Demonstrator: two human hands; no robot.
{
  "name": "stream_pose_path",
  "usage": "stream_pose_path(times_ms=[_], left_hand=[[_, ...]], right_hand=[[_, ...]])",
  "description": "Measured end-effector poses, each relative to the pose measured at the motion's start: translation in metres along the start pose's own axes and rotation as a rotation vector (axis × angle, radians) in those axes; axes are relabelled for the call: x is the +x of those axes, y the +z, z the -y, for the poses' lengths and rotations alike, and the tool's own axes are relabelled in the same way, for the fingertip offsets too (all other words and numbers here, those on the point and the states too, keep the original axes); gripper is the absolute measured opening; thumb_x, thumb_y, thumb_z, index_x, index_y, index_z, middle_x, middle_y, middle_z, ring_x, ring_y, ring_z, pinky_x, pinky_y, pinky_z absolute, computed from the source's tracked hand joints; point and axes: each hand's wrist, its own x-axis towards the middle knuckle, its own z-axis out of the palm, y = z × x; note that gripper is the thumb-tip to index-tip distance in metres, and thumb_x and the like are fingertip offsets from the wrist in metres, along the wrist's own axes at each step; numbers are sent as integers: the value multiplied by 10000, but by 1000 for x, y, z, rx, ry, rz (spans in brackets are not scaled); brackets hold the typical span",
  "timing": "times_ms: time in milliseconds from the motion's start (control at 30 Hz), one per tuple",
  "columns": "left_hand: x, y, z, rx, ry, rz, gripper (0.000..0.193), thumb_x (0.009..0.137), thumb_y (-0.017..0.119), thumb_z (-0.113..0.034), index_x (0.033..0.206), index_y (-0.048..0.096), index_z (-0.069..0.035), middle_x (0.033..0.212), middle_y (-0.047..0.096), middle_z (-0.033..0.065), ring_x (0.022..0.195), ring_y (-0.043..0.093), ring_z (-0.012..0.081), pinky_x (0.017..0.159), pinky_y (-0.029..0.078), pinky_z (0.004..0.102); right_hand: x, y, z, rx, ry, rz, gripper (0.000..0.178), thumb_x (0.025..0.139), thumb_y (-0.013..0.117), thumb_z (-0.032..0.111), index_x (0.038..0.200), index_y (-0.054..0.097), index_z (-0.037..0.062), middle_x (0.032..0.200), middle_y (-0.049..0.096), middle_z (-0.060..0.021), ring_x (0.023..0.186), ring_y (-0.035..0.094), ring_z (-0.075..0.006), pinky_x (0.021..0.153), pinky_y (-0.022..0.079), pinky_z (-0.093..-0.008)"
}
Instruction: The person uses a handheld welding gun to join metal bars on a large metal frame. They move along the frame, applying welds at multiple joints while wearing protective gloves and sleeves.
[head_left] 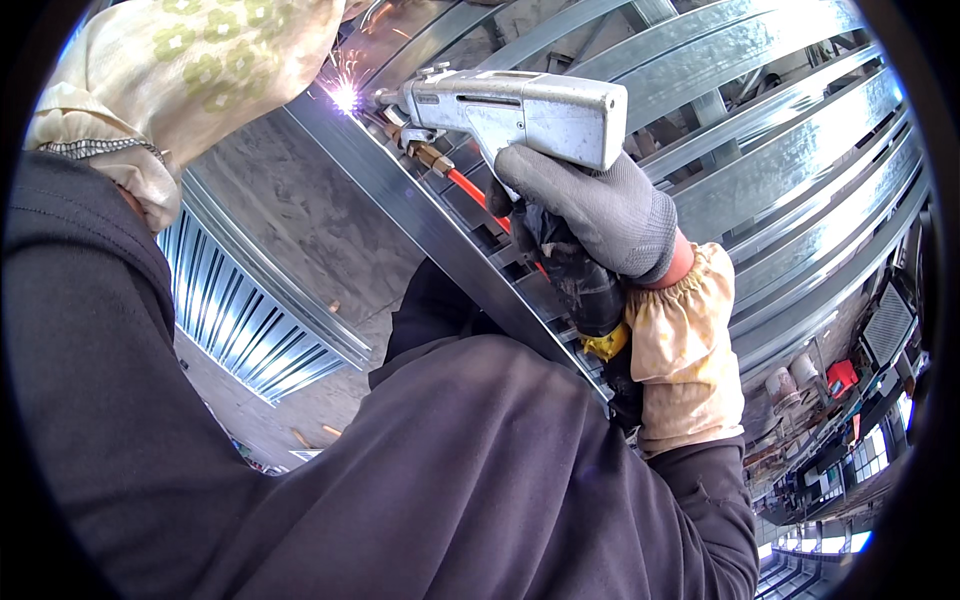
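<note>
A silver handheld welding gun (530,105) lies in my right hand (600,205), which wears a grey glove and is closed around the grip. From the gun's nozzle, bright white-violet light and sparks (345,95) burst at the far end of a long metal bar (400,190). Beneath the gun a brass fitting (432,157) joins an orange-red hose (470,190). A thick black cable (585,285) with yellow tape runs down from the grip. My left arm, in a cream patterned sleeve cover (200,70), reaches to the top edge; its hand lies beyond the frame.
Several shiny metal strips (740,150) form a slatted frame at the right. A ribbed metal panel (250,310) rests on the grey floor (300,220) at left. My dark-clothed lap (450,460) is right against the bar. A red object (842,377) and buckets (783,388) stand far right.
</note>
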Motion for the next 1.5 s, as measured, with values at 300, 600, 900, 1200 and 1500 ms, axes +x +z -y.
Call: stream_pose_path(times_ms=[300, 600, 900, 1200, 1500], left_hand=[[-2, 5, 6, -31, 20, -24, 962, 737, 826, -514, 1487, 490, -15, 1474, 505, 206, 1382, 390, 439, 1186, 320, 531], [-1, 2, 3, -32, 1, 2, 975, 730, 819, -504, 1495, 477, -7, 1503, 484, 187, 1386, 370, 446, 1199, 310, 528], [-2, 3, 4, -26, -7, 6, 985, 724, 814, -519, 1497, 476, -11, 1508, 481, 185, 1391, 354, 456, 1200, 304, 518], [8, 4, 2, -301, 243, -205, 718, 733, 853, -308, 1339, 609, -10, 1344, 605, 190, 1239, 540, 394, 1078, 427, 480], [0, -3, -1, -145, 9, -23, 865, 745, 820, -429, 1438, 517, -9, 1443, 528, 190, 1331, 479, 390, 1138, 388, 461]], right_hand=[[-3, 6, 12, 114, 155, -65, 324, 1006, 681, 206, 1281, 681, 34, 1102, 727, -77, 979, 684, -140, 845, 568, -300], [-5, 7, 15, 235, 252, -51, 371, 1002, 698, 229, 1257, 639, -32, 944, 727, -74, 735, 675, -103, 631, 561, -263], [-10, 10, 13, 242, 250, -72, 337, 998, 680, 217, 1223, 636, -30, 900, 716, -74, 677, 663, -105, 575, 545, -258], [-16, 9, 14, 213, 290, -84, 311, 991, 671, 211, 1192, 657, -26, 904, 713, -63, 702, 652, -102, 604, 539, -260], [-20, 9, 21, 201, 352, -61, 334, 967, 670, 206, 1214, 658, -19, 932, 681, -22, 796, 622, -78, 687, 532, -260]])
